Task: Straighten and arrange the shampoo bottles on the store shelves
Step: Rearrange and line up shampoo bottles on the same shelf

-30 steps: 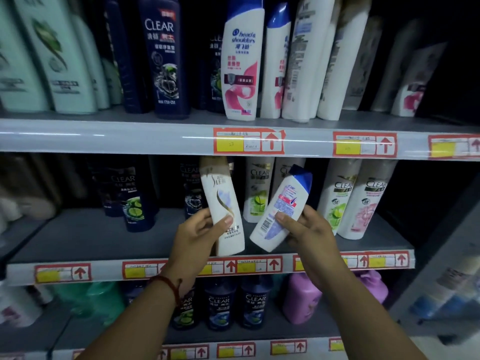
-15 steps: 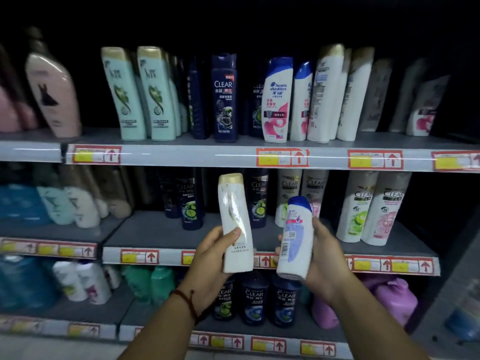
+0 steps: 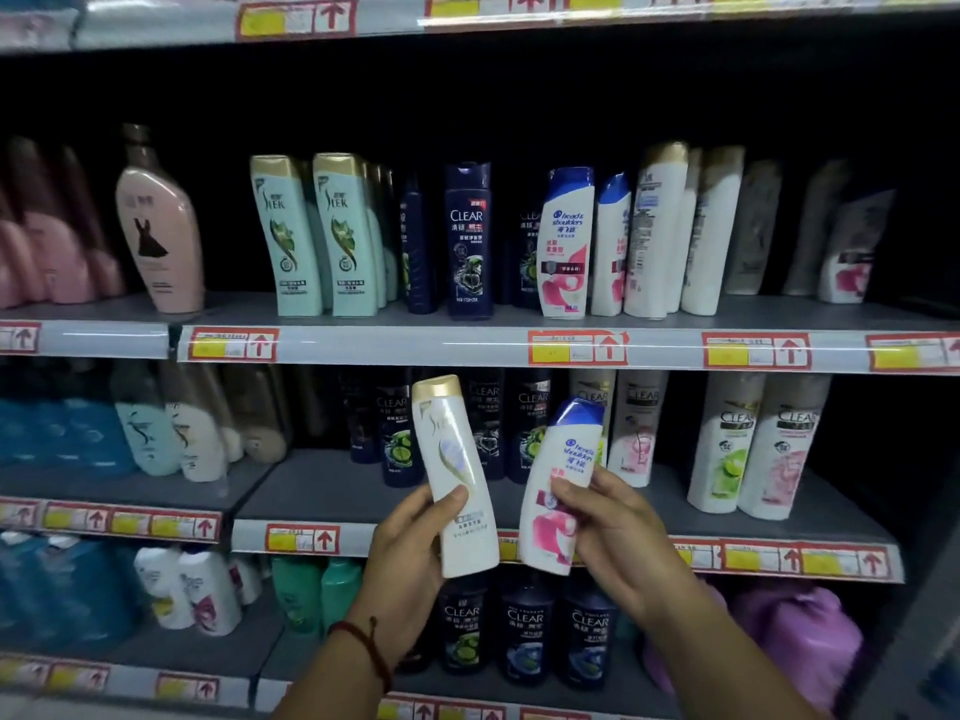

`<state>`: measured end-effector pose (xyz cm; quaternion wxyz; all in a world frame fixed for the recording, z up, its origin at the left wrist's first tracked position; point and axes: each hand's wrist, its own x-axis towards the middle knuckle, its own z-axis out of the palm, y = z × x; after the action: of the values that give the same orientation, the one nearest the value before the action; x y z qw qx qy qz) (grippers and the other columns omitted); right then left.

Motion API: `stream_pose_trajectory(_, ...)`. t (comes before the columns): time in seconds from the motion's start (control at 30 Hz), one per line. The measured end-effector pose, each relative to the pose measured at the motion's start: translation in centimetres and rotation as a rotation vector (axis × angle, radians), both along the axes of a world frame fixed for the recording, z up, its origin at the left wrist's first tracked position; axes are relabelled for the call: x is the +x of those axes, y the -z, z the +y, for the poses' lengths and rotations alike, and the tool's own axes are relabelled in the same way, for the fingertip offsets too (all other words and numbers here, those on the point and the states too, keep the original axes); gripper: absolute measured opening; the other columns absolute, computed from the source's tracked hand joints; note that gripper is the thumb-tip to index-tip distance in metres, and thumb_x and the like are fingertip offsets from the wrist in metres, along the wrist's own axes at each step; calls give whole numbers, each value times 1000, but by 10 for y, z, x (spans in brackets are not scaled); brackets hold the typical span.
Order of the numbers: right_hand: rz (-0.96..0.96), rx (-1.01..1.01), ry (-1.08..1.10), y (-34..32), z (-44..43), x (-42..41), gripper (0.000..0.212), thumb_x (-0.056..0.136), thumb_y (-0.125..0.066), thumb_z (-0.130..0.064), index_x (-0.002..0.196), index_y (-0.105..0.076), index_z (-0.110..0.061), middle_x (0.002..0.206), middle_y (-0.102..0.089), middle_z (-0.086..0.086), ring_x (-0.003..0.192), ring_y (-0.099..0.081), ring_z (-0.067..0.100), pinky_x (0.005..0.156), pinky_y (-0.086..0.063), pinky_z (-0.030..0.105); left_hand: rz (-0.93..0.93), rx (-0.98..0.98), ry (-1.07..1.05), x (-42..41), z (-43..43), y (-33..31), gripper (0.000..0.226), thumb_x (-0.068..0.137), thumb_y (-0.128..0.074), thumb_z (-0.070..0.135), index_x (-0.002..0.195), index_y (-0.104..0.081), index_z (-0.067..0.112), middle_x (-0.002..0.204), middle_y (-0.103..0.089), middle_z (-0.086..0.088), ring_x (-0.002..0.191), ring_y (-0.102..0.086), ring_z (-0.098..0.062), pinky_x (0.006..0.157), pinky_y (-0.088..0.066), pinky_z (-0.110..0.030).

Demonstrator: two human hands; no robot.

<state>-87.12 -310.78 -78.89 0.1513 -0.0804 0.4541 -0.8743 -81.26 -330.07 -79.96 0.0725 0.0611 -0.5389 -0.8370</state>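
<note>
Right now our left hand (image 3: 410, 553) is wrapped round the lower half of a tall white plastic shampoo bottle with a gold cap (image 3: 457, 475), thumb across its front. A red cord bracelet (image 3: 369, 652) sits on that wrist. Our right hand (image 3: 613, 532) grips a white plastic shampoo bottle with a blue cap (image 3: 561, 485) at its middle, with the cap leaning right. Both bottles are off the shelves, just beside each other, in front of the grey metal middle shelf (image 3: 322, 491).

Behind them on that shelf stand dark navy bottles (image 3: 400, 433), and further right white bottles with green and pink labels (image 3: 722, 444). On the upper shelf (image 3: 395, 345) we see mint-green bottles with gold caps (image 3: 288, 236), a navy bottle (image 3: 467, 241) and, far left, a pink bottle (image 3: 158, 231). Red-and-yellow price tags (image 3: 576, 348) line the shelf edges, and the aisle around us is dim.
</note>
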Motion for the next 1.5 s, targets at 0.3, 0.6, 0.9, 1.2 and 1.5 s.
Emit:
stream_pose_trajectory(0.3, 173, 330, 234, -16, 17, 8, 35, 78, -77, 1, 112, -71, -6, 102, -77, 12, 88, -74, 29, 69, -57, 32, 44, -149, -27, 5, 6, -7, 38, 82, -72, 18, 120, -68, 12, 111, -74, -8, 103, -72, -26, 93, -55, -48)
stream_pose_trajectory(0.6, 341, 480, 315, -74, 66, 11, 37, 73, -84, -1, 106, -72, -12, 97, -78, 5, 86, -76, 22, 70, -58, 29, 144, -271, 31, 0, 47, -59, 37, 81, -77, 14, 117, -71, 17, 110, -75, -2, 98, -73, -27, 86, -58, -45)
stream_pose_trajectory(0.9, 421, 444, 508, -154, 173, -3, 37, 75, -84, -8, 109, -72, -13, 102, -77, 5, 87, -76, 26, 75, -59, 40, 263, -321, 56, -32, 149, -157, 25, 81, -78, 13, 106, -75, 13, 98, -78, -4, 92, -75, -23, 84, -58, -39)
stream_pose_trajectory(1.2, 420, 442, 716, -212, 276, -63, 30, 76, -83, -8, 103, -72, -14, 91, -78, 1, 79, -76, 23, 68, -60, 38, 354, -489, 2, -134, 267, -230, 20, 80, -82, 16, 99, -76, 16, 90, -78, 3, 81, -75, -10, 74, -60, -27)
stream_pose_trajectory(1.5, 438, 456, 762, -226, 305, -156, 28, 77, -83, -10, 100, -69, -19, 93, -76, -2, 74, -76, 14, 57, -57, 24, 334, -785, -154, -268, 333, -240, 24, 84, -77, 22, 103, -69, 10, 97, -71, 0, 80, -64, -8, 65, -49, -16)
